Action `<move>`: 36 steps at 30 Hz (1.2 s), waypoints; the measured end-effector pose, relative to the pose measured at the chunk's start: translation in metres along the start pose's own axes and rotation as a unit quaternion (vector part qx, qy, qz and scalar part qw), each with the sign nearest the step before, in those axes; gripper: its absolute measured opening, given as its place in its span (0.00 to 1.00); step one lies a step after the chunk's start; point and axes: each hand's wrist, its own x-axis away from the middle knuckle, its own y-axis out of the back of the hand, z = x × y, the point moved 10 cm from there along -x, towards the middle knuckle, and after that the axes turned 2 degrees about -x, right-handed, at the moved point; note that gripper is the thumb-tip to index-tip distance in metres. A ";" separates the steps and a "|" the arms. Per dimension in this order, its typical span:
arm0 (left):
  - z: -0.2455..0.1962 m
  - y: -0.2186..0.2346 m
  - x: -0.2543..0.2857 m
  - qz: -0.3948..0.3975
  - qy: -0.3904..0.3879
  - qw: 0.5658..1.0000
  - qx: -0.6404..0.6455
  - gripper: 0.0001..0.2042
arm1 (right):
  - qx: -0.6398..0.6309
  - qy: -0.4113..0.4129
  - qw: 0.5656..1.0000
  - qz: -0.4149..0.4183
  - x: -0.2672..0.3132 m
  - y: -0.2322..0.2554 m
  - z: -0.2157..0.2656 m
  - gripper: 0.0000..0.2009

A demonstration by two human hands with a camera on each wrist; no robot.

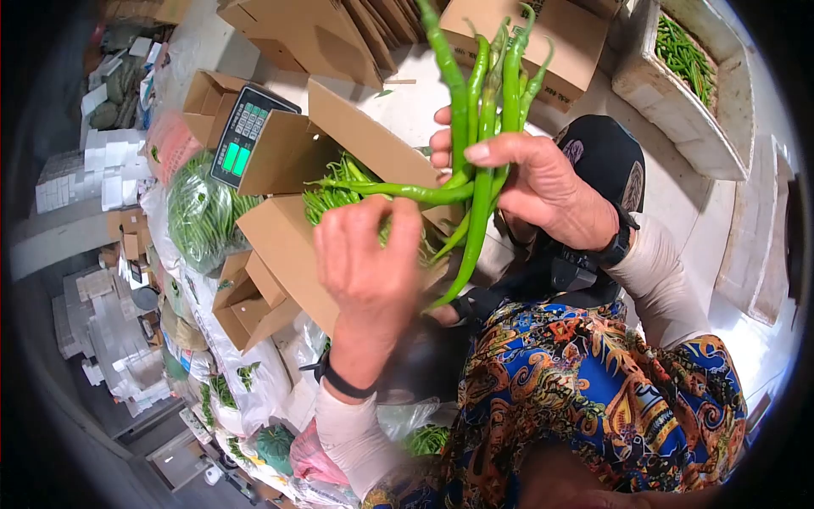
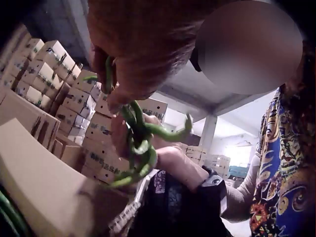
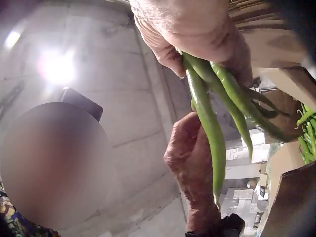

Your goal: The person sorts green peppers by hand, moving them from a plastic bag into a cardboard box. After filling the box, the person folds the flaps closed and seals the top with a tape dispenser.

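Note:
My right hand (image 1: 551, 182) grips a small bunch of long green chili peppers (image 1: 486, 110), thumb across them; their stems point up and the curved tips hang below the palm. My left hand (image 1: 369, 263) has curled fingers around one chili pepper (image 1: 415, 193), which lies crosswise over the bunch. In the left wrist view the left hand (image 2: 143, 49) pinches a pepper (image 2: 109, 74) close above the bunch. The right wrist view shows several peppers (image 3: 207, 118) hanging from the right hand (image 3: 197, 29). Below the hands, an open cardboard box (image 1: 284, 254) contains more green peppers (image 1: 326, 199).
A digital scale (image 1: 253, 136) with a lit green display stands beside the box. Bagged green peppers (image 1: 203, 208) lie left of it. At the upper right is a white foam box (image 1: 678, 127) of peppers. Closed cardboard cartons (image 1: 543, 51) and folded cardboard (image 1: 305, 34) stand ahead.

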 end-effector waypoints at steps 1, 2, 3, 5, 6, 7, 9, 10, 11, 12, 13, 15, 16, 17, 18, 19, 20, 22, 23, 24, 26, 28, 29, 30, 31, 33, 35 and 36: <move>0.002 0.005 -0.002 -0.002 -0.004 1.000 -0.001 0.12 | 0.016 -0.011 1.000 0.015 0.000 -0.001 -0.004 0.27; 0.001 0.014 -0.006 0.005 -0.014 1.000 -0.024 0.12 | 0.033 -0.021 0.999 0.030 0.001 -0.003 -0.006 0.28; 0.001 0.019 -0.010 0.011 -0.025 0.999 -0.046 0.13 | 0.032 -0.016 0.999 0.030 0.001 -0.004 -0.005 0.28; 0.001 0.029 -0.015 -0.008 -0.062 0.996 -0.058 0.12 | 0.052 -0.034 0.997 0.049 0.004 -0.013 -0.008 0.29; 0.000 0.035 -0.016 -0.018 -0.086 0.993 -0.075 0.11 | 0.088 -0.043 0.994 0.051 0.007 -0.018 -0.007 0.29; 0.000 0.040 -0.017 -0.029 -0.109 0.989 -0.092 0.09 | 0.090 -0.041 0.994 0.051 0.009 -0.021 -0.005 0.29; 0.009 0.048 -0.020 -0.029 -0.112 0.987 -0.108 0.07 | 0.119 -0.081 0.989 0.039 0.015 -0.025 -0.010 0.28; 0.011 0.047 -0.022 -0.006 -0.123 0.985 -0.121 0.08 | 0.127 -0.085 0.987 0.038 0.018 -0.036 -0.008 0.28; 0.013 0.045 -0.022 0.018 -0.133 0.982 -0.134 0.08 | 0.127 -0.082 0.988 0.039 0.019 -0.039 -0.004 0.28; 0.018 0.044 -0.021 0.037 -0.133 0.981 -0.133 0.08 | 0.106 -0.094 0.989 0.040 0.020 -0.040 -0.004 0.28; 0.023 0.044 -0.018 0.036 -0.135 0.981 -0.133 0.08 | 0.085 -0.108 0.990 0.040 0.021 -0.041 -0.005 0.27; 0.041 0.045 -0.010 0.038 -0.129 0.984 -0.116 0.08 | 0.089 -0.090 0.991 0.043 0.020 -0.036 -0.004 0.24; 0.050 0.046 -0.006 0.049 -0.115 0.984 -0.124 0.10 | 0.094 -0.072 0.992 0.046 0.019 -0.032 -0.002 0.21; 0.056 0.048 0.000 0.046 -0.119 0.984 -0.123 0.10 | 0.099 -0.053 0.992 0.047 0.018 -0.029 0.002 0.18; 0.071 0.050 0.006 0.042 -0.085 0.986 -0.139 0.11 | 0.070 -0.044 0.996 0.030 0.017 -0.025 0.006 0.14; 0.087 0.054 0.012 0.036 -0.052 0.986 -0.154 0.13 | 0.071 -0.038 0.996 0.029 0.016 -0.023 0.007 0.14; 0.101 0.057 0.018 0.040 -0.020 0.984 -0.170 0.12 | 0.043 -0.038 0.997 0.043 0.015 -0.023 0.009 0.13; 0.135 0.067 0.034 0.016 0.078 0.993 -0.085 0.08 | 0.033 -0.023 0.999 0.015 0.011 -0.014 0.012 0.06; 0.147 0.067 0.041 0.011 0.135 0.991 -0.023 0.07 | 0.060 -0.017 0.997 -0.043 0.008 0.002 0.012 0.06; 0.165 0.064 0.053 -0.007 0.305 0.948 0.092 0.04 | 0.082 -0.008 0.994 -0.077 0.001 0.020 0.007 0.07; 0.168 0.047 0.079 -0.021 0.475 0.843 0.251 0.03 | 0.050 -0.049 0.989 -0.133 -0.002 0.047 -0.019 0.10; 0.155 0.026 0.064 -0.026 0.476 0.821 0.314 0.04 | 0.066 -0.017 0.991 -0.118 -0.005 0.039 -0.024 0.11; 0.141 0.016 0.052 -0.027 0.469 0.801 0.371 0.04 | 0.071 -0.002 0.990 -0.124 -0.006 0.042 -0.025 0.11; 0.126 0.011 0.041 -0.028 0.463 0.779 0.422 0.04 | 0.072 -0.004 0.992 -0.099 -0.009 0.041 -0.031 0.11; 0.102 0.006 0.013 -0.002 0.441 0.773 0.456 0.04 | 0.073 -0.008 0.995 -0.073 -0.013 0.040 -0.036 0.11; 0.060 -0.004 -0.053 0.066 0.391 0.781 0.483 0.04 | 0.077 -0.007 0.995 -0.063 -0.014 0.040 -0.038 0.12; -0.008 -0.001 -0.141 0.108 0.162 0.883 0.427 0.11 | 0.048 -0.016 0.996 -0.078 -0.016 0.040 -0.035 0.13; -0.029 0.005 -0.172 0.063 0.162 0.825 0.537 0.18 | 0.079 -0.014 0.994 -0.067 -0.021 0.046 -0.035 0.11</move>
